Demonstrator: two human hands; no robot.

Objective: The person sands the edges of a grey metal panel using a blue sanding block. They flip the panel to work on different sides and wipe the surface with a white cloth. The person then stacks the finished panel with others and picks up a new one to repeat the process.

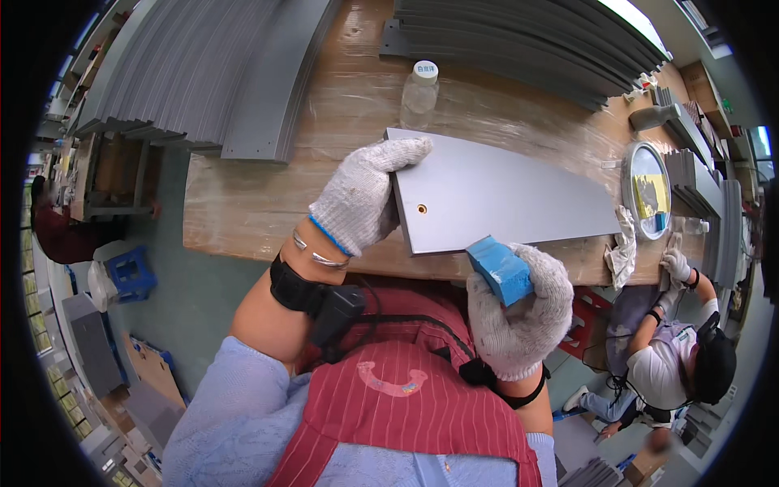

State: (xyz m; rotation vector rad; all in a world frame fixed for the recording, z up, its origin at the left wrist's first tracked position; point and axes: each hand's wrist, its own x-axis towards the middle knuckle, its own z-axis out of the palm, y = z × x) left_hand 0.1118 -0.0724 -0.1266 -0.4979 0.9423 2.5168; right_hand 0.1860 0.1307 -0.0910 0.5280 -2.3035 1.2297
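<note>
My left hand gripped the grey panel's end on the tabletop, while my right hand clutched a blue sanding block at its edge.

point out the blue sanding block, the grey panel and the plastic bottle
blue sanding block [499, 268], head view, on its top face
grey panel [503, 195], head view, mid surface
plastic bottle [419, 93], head view, on its clear body
</note>
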